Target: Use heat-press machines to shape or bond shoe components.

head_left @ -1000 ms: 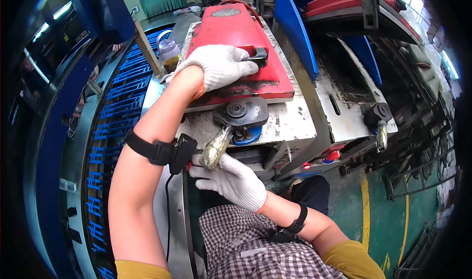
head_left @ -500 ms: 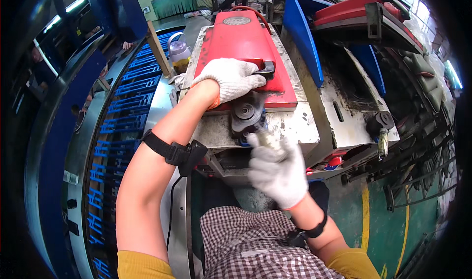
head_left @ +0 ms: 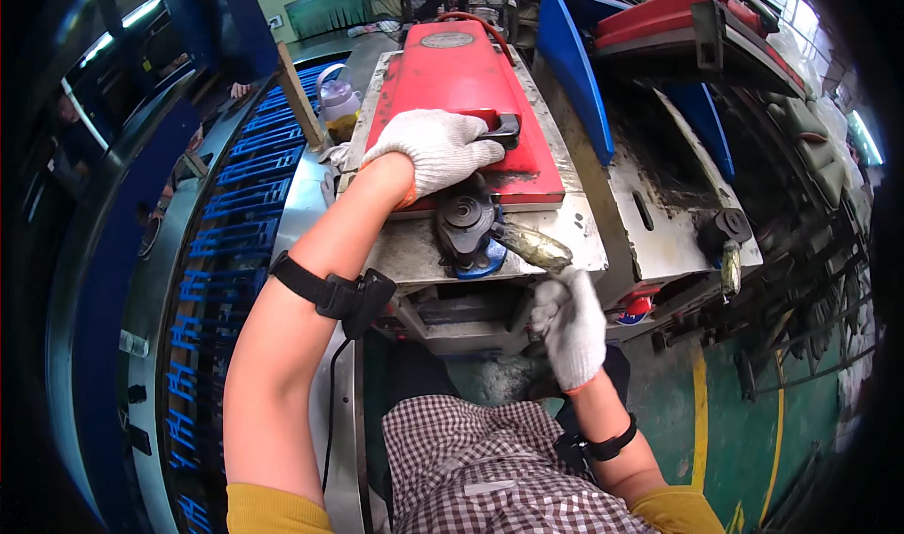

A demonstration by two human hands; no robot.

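A red machine lid lies lowered over the pale metal machine bed in front of me. My left hand, in a white knit glove, rests on its front part with the fingers closed round a black handle. Below that sits a black round clamp on a blue base. From the clamp a lever, wrapped in yellowish clear film, points to the right. My gloved right hand is just below the lever's outer end, its fingers curled in and nothing visible in them.
A second machine stands at the right, its red lid raised beside blue side panels. On the left runs a rack of blue bars. A purple-and-yellow bottle stands beside the lid. Dark racks fill the far right.
The lever has swung to the right, away from me. My right hand has moved right and slightly down, off the lever. My left hand keeps hold of the black handle.
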